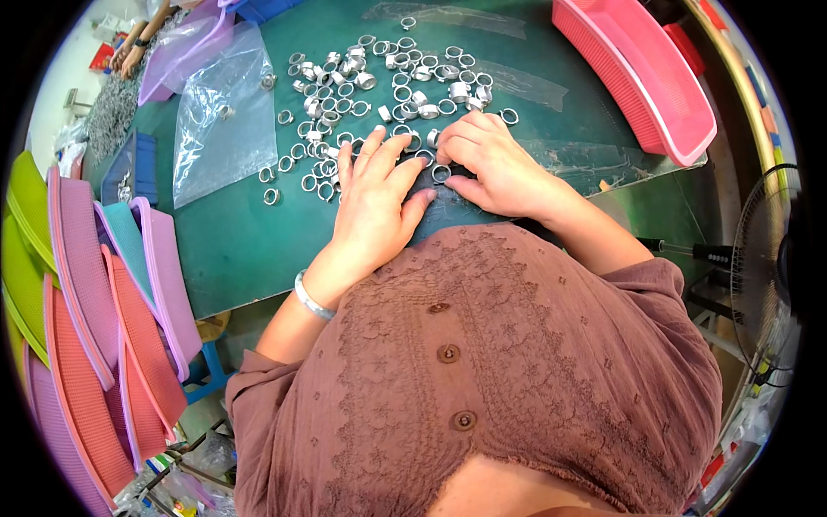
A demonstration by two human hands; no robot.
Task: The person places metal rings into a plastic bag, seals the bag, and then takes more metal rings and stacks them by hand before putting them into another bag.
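I've got the left hand spread open over the near edge of the silver rings on the green table, right hand curled at one ring (can't tell if it's pinched).

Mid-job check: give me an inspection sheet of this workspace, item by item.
Surface: green tabletop with clear tape strips.
Job's things: metal rings, loose and scattered.
Clutter: clear plastic bag at left, pink basket at right.
Hands: left hand among the rings, fingers spread; right hand curled, thumb and fingertips at one ring, grip unclear.
Cables: nothing clearly seen.
Surroundings: coloured baskets left, fan right, another person's hand upper left.
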